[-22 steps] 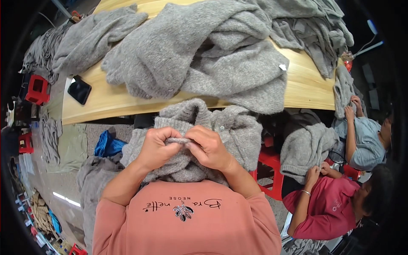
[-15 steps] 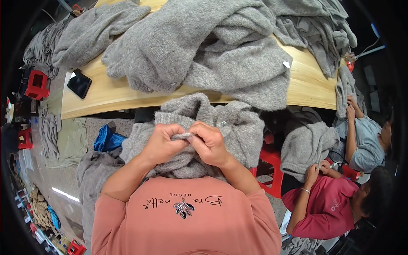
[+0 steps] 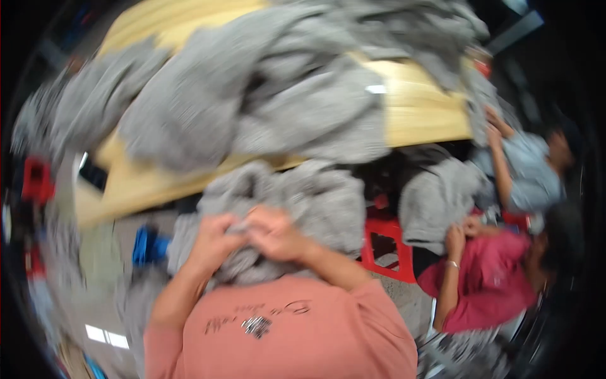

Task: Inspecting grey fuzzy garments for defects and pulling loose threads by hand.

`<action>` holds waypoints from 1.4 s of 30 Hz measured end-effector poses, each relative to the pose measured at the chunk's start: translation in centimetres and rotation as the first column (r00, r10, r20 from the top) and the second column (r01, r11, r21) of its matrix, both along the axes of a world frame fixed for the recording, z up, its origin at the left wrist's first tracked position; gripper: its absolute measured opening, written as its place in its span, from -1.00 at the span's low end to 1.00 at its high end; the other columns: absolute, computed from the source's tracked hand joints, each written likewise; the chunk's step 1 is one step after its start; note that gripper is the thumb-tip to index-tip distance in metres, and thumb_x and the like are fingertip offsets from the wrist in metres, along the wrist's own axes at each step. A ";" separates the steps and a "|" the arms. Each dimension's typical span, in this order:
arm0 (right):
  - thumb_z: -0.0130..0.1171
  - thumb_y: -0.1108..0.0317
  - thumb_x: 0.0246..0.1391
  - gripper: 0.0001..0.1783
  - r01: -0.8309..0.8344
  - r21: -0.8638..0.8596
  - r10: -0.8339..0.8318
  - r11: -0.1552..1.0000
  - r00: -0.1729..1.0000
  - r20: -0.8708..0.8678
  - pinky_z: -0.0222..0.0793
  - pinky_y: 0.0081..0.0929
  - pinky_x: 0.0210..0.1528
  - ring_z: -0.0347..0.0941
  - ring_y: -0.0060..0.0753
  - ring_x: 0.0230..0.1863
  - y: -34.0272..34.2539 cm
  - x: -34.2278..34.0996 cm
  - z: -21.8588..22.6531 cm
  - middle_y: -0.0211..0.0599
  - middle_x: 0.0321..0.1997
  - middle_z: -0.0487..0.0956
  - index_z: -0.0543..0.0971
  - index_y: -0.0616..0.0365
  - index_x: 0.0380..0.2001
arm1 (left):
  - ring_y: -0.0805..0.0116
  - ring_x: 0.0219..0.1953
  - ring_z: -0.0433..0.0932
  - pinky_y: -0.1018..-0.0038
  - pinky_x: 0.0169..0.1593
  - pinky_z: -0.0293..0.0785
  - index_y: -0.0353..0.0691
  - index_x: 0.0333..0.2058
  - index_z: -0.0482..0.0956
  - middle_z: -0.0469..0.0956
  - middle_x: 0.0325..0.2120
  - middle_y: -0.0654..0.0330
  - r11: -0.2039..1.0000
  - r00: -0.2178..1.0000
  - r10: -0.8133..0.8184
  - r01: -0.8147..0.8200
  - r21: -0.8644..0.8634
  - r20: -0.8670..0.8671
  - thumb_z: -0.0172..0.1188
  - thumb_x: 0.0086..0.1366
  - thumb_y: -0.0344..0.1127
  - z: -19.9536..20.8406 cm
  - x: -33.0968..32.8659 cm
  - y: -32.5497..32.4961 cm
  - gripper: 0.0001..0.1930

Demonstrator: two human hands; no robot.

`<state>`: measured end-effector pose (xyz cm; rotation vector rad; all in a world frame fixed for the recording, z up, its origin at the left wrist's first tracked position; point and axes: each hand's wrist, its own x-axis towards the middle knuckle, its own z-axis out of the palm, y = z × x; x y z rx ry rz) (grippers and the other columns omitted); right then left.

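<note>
A grey knitted sweater (image 3: 322, 199) lies bunched across my lap, up against the table's near edge. My left hand (image 3: 218, 243) and my right hand (image 3: 276, 234) meet over it, almost touching, fingers closed on a bit of its knit. Motion blur hides exactly which part of the garment is pinched. More grey knitwear (image 3: 189, 104) is heaped on the wooden table (image 3: 429, 114) in front of me.
A phone (image 3: 93, 174) rests at the table's left end. Below it is a blue bundle (image 3: 148, 245). A red stool (image 3: 391, 252) stands at my right, beside a person in a dark red shirt (image 3: 483, 278) handling grey knitwear. Another person in grey-blue (image 3: 533, 170) sits farther off.
The whole view has swung and tilted, so the scene is blurred and the table slants. Both hands remain together on the sweater, with the knit between them now harder to see.
</note>
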<state>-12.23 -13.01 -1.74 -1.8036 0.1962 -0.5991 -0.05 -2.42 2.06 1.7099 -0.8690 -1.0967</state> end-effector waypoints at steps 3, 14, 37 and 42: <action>0.00 0.46 -0.28 -0.85 0.049 -0.107 -0.030 0.993 0.985 0.172 0.20 -0.25 -0.49 0.30 -0.06 -0.51 0.7 1.0 -1.2 -0.12 -0.56 0.35 0.44 0.22 -0.50 | 0.61 -0.54 0.33 0.61 -0.50 0.25 -0.30 -0.55 0.51 0.43 -0.60 0.37 0.992 0.996 0.090 -0.087 0.096 -0.025 0.03 -0.27 -0.45 0.3 -0.8 -0.3 -0.80; 0.06 0.39 -0.21 -0.80 0.050 0.027 -0.054 0.998 0.982 0.183 0.19 -0.30 -0.45 0.30 -0.10 -0.51 0.6 0.5 -0.2 -0.14 -0.59 0.33 0.31 0.30 -0.63 | 0.36 -0.36 0.42 0.55 -0.36 0.39 -0.33 -0.17 0.41 0.42 -0.30 0.16 0.970 0.874 0.242 -0.234 0.072 -0.422 -0.01 0.15 -0.35 0.4 -1.8 0.9 -0.72; -0.01 0.49 -0.31 -0.88 0.412 -0.555 -0.066 0.723 0.840 0.538 0.17 -0.36 -0.60 0.27 -0.21 -0.59 0.8 -5.9 10.0 -0.26 -0.64 0.26 0.32 0.22 -0.57 | -0.05 -0.09 0.32 0.13 -0.05 0.23 -0.48 -0.01 0.16 0.27 -0.10 -0.26 0.638 0.826 0.233 0.268 -0.721 0.513 -0.29 0.25 0.06 -7.3 9.1 7.4 -0.38; -0.04 0.49 -0.29 -0.92 0.277 -0.635 -0.070 0.721 0.941 0.331 0.24 -0.33 -0.54 0.32 -0.15 -0.54 -0.1 -4.1 5.1 -0.20 -0.59 0.31 0.30 0.20 -0.60 | 0.10 -0.14 0.38 0.27 -0.08 0.31 -0.44 -0.08 0.29 0.36 -0.15 -0.11 0.829 0.927 0.179 -0.323 -0.458 -0.329 -0.08 0.17 -0.08 -1.1 5.7 4.1 -0.50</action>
